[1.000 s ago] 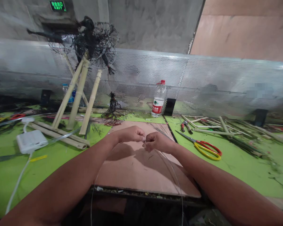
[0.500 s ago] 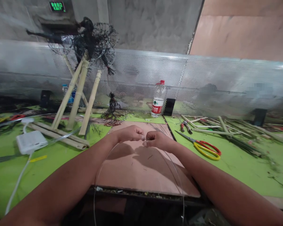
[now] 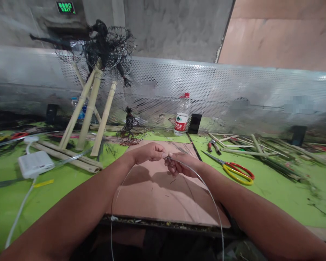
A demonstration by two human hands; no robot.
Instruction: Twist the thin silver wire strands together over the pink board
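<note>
A thin, shiny wire [image 3: 214, 200] arcs from my fingers down both sides and over the table's near edge, its lower part out of view. My left hand [image 3: 150, 152] is closed, pinching the wire between thumb and fingertips. Beside it, fingertips nearly touching, my right hand [image 3: 181, 165] is also closed on the wire, palm turned partly up with the lower fingers curled. Both hands hover above a pinkish-brown board [image 3: 157, 203]. What exactly lies between the fingertips is too small to make out.
Scissors [image 3: 237, 172] and pliers [image 3: 214, 146] lie to the right, near bamboo strips [image 3: 260, 146]. A water bottle [image 3: 181, 116] stands behind beside a black phone-like slab [image 3: 195, 124]. Bamboo poles [image 3: 90, 108] carrying black wirework [image 3: 105, 47] rise at left. A white box with cable [image 3: 36, 164] lies nearer.
My right hand has rolled over so its curled fingers show beneath. The wire's right side now passes over that hand and bows farther right. My left hand has barely moved.
</note>
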